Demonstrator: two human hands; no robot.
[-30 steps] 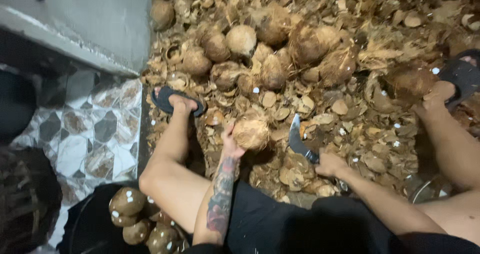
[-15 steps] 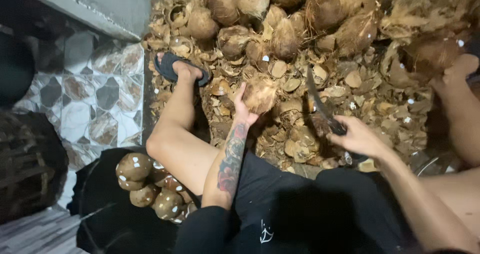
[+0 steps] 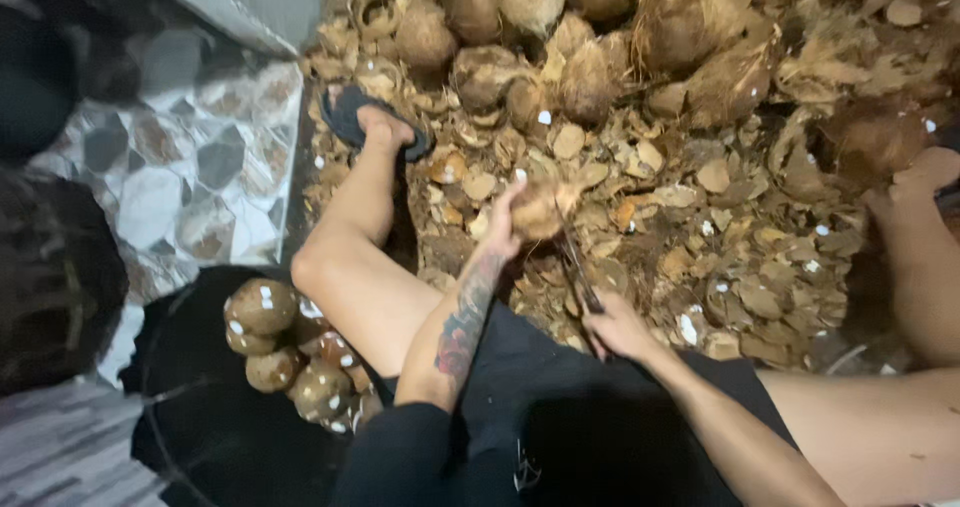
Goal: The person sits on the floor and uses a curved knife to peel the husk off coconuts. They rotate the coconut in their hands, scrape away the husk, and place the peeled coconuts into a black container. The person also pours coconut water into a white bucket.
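The left hand (image 3: 503, 229) is gripping a brown coconut (image 3: 540, 210) and holding it up above the floor's litter of husk chips (image 3: 740, 257), in the middle of the scene between the person's bare legs, while the right hand (image 3: 612, 325) is clenching the handle of a dark cleaver (image 3: 574, 259) whose blade is reaching up to touch the coconut's right side. Farther away, a heap of unpeeled coconuts (image 3: 560, 37) is lying across the top of the scene, and at the near left a black tub (image 3: 200, 427) is holding several trimmed coconuts (image 3: 285, 352), just beside the left leg whose foot is wearing a dark sandal (image 3: 350, 117).
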